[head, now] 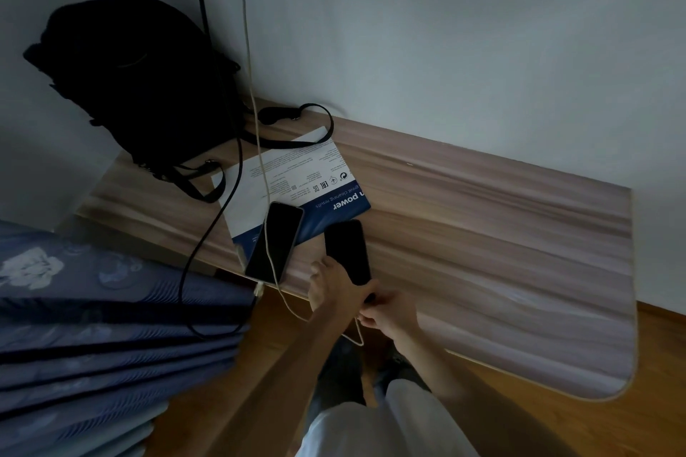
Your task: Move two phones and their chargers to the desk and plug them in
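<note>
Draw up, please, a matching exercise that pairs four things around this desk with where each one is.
Things:
1 backpack
2 phone on the left
3 phone on the right
4 white cable

Places:
A gripped by the left hand at the desk edge
B in the corner against the wall
C partly on the printed leaflet
D end pinched by the right hand

Pairs: 1-B, 2-C, 3-A, 4-D

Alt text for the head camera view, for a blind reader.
At the edge of a wooden desk, the left hand grips a dark phone while the right hand pinches a white cable at its near end. A second phone lies beside it.
</note>
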Available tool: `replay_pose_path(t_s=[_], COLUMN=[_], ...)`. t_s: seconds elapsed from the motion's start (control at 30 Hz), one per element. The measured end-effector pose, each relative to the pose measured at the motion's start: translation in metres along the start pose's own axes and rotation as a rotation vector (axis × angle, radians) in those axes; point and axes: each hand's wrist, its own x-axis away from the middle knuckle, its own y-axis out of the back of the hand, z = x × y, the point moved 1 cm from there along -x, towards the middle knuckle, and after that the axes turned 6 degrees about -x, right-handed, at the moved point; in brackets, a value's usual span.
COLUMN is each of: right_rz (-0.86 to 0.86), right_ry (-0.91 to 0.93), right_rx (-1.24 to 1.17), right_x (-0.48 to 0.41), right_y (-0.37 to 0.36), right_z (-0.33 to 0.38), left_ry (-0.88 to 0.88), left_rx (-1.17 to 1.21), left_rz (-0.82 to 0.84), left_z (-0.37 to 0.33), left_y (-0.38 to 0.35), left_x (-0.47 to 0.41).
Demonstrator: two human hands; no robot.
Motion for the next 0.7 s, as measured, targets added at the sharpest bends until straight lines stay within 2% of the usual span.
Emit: replay_pose_path(t_s=[0.17,0.37,0.53,0.7], right_rz=[-0.064,-0.114,-0.138,-0.242], right_ry=[0.119,0.244,0.353,0.492], right_rx=[0.215,0.3,0.258,0.271], right_x=[-0.003,-0.005,-0.008,0.0], right_y=[-0.003,0.003,-0.008,-0.013], right_z=[-0.003,0.009,0.03,0.056], left_ry=[-0.069,-0.175,-0.283,-0.463], left_rx=[-0.103,-0.238,-0.301,-0.192], left_rz=[-0.019,-0.06,-0.055,-0.164], left_z=[0.012,0.026,0.038,0.055], left_y=[-0.005,-0.005,0.002,0.02], left_x=[-0.007,-0.016,-0.026,-0.042])
